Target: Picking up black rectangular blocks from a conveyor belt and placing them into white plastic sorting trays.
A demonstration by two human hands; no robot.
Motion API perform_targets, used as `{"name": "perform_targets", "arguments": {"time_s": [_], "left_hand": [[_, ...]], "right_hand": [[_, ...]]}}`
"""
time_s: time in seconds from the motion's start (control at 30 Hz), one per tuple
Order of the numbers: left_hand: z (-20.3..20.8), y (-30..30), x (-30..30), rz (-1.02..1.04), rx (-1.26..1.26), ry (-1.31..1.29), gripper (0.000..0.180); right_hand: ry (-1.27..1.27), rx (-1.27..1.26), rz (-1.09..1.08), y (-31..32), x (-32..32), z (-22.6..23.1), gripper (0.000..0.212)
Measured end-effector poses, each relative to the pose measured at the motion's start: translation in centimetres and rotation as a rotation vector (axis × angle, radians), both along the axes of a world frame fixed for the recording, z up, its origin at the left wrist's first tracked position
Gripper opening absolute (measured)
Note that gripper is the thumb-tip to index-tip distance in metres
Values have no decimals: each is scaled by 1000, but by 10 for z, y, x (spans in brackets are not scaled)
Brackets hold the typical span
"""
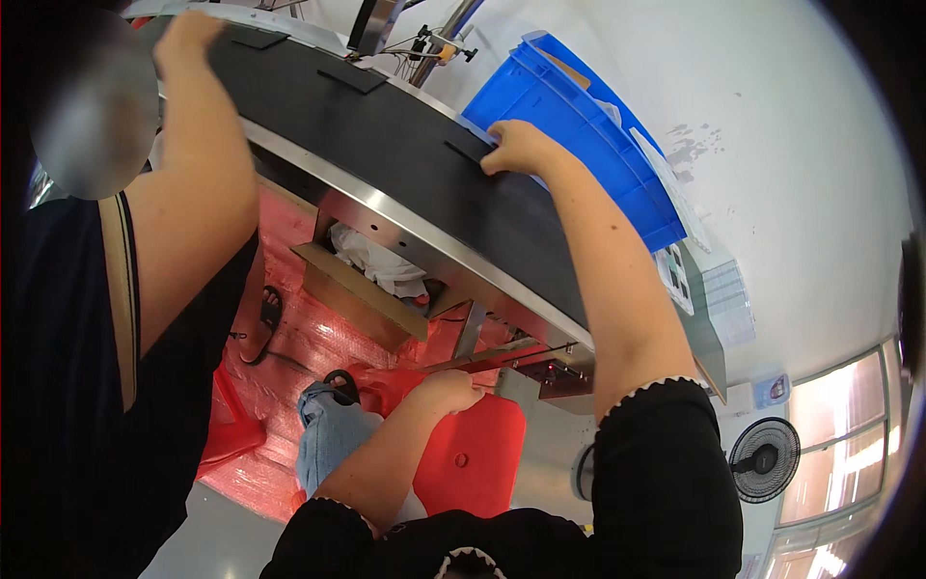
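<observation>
Head view: conveyor belt flanked by one blue bin, left end obscured by one co-worker's arm.
Three dark flat pieces are counted there; the nearest piece lies at the extended right hand, whose grip cannot be told. The left hand is held loosely curled over one red stool; its closure cannot be told.

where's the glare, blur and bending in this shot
Head view: the window at right is washed out in places; the co-worker's head, upper left, is a grey blur; the belt bows with the fisheye; the right hand looks fairly sharp.
</observation>
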State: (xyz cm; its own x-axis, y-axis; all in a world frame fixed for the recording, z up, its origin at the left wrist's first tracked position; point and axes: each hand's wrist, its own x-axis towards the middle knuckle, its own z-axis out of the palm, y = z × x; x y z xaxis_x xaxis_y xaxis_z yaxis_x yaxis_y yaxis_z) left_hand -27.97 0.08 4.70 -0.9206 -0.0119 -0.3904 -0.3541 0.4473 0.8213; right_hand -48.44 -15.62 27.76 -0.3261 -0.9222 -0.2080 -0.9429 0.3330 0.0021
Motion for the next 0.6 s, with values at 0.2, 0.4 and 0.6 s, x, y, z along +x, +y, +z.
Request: {"name": "perform_targets", "arguments": {"time_s": [0.2,0.4,0.6], "left_hand": [[5,-5,6,59,-32,81,52],[-9,-1,5,107,-32,111,48],[-9,-3,3,54,-37,57,45]], "right_hand": [[394,-236,256,17,27,11,52],[192,-425,119,-37,45,15,71],[28,-112,30,-73,43,-4,53]]}}
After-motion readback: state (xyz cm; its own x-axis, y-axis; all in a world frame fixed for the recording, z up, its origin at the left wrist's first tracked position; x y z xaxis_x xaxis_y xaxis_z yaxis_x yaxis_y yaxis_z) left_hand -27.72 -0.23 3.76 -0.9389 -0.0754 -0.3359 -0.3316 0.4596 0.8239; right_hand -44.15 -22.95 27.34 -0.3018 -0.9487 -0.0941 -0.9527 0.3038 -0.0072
